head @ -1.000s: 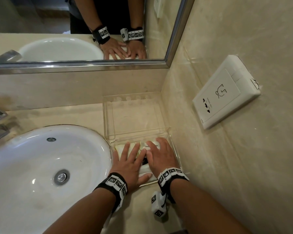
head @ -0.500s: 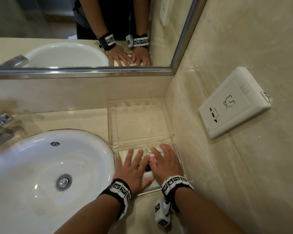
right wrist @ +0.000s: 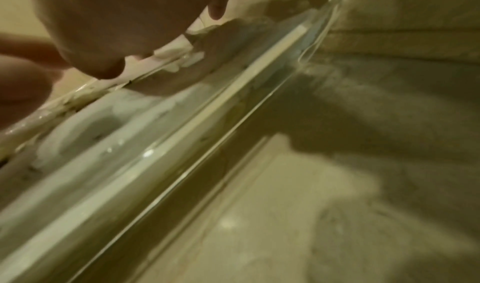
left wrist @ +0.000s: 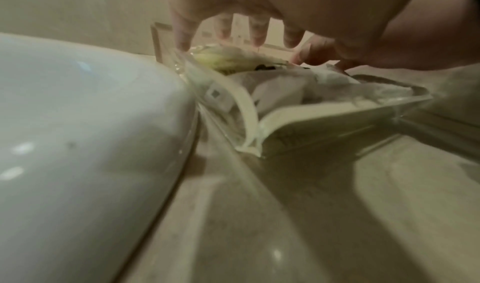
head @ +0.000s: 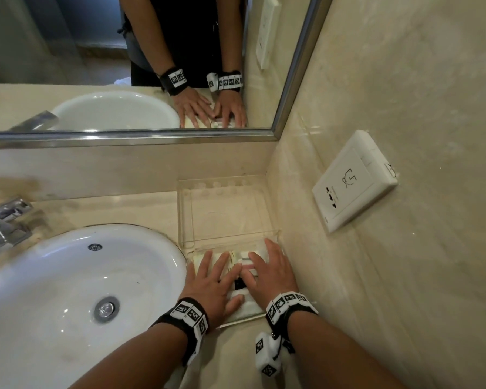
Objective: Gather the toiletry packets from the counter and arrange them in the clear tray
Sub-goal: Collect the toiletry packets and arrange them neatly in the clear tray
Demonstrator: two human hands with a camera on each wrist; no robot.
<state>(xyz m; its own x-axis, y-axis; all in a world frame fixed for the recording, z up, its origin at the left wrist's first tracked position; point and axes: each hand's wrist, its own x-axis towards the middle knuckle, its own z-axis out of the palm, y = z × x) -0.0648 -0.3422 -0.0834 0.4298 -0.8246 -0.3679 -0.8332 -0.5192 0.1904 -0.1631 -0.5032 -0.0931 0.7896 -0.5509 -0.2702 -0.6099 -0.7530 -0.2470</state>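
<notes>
A clear tray (head: 277, 235) sits on the beige counter between the basin and the right wall. Several white and pale-yellow toiletry packets (head: 237, 257) lie inside it. My left hand (head: 211, 279) lies flat on the packets at the tray's left side, fingers spread and straight. Beside it my right hand (head: 267, 272) presses flat on the packets at the right side. In the left wrist view the tray's near corner (left wrist: 253, 143) shows crumpled white packets (left wrist: 275, 88) under the fingers. The right wrist view runs along the tray's clear wall (right wrist: 233, 106). The hands hide most of the packets.
A white basin (head: 76, 290) fills the counter's left, with a chrome tap (head: 3, 220) behind it. A second clear tray (head: 185, 209) stands empty behind the first, against the back wall. A mirror (head: 124, 66) hangs above. A white socket plate (head: 354, 181) is on the right wall.
Both hands stay flat on the packets in the tray, with only slight shifting of the fingers. The head view has tilted a little, so everything sits lower in the picture.
</notes>
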